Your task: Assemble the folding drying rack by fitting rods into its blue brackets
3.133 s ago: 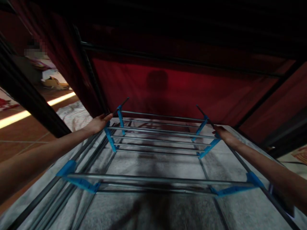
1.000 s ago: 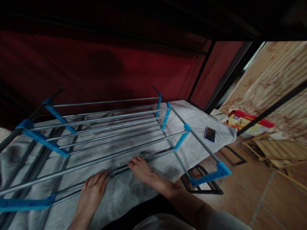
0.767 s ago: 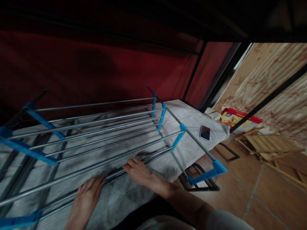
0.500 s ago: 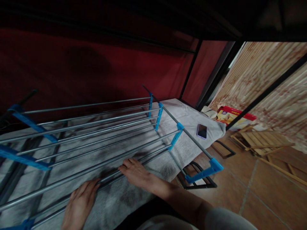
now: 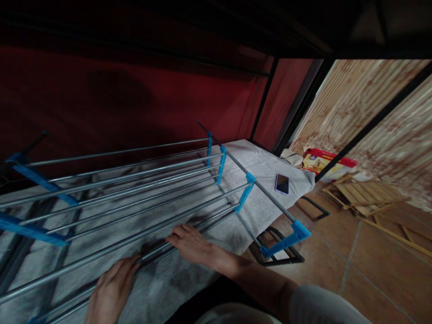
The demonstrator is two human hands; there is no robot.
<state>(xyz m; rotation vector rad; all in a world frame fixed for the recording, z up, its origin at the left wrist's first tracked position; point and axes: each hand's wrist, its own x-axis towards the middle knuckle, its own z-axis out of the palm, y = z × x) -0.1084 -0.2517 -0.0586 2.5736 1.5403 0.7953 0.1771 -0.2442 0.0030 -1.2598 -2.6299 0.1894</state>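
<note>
A drying rack [image 5: 162,219] of grey metal tubes with blue plastic brackets lies across the grey cloth in front of me. My left hand [image 5: 113,288] is closed over its lower front tubes, near the bottom of the view. Farther right along the same tubes, my right hand [image 5: 191,243] curls its fingers over the metal; the fingertips are partly hidden. Between the hands a short stretch of tube shows. A blue corner bracket [image 5: 286,238] sticks out past the cloth's right side.
Grey cloth [image 5: 263,157] covers the bed beneath the rack. A phone [image 5: 282,184] lies on it at the right. Beyond are a red and yellow box [image 5: 327,163], a folded wooden chair [image 5: 369,195] and tiled floor [image 5: 381,270]. Dark posts and a red curtain [image 5: 151,99] enclose the back.
The view has shifted slightly, so the rack's far parts appear a little farther left. Both hands stay on the same tubes, with hardly any movement.
</note>
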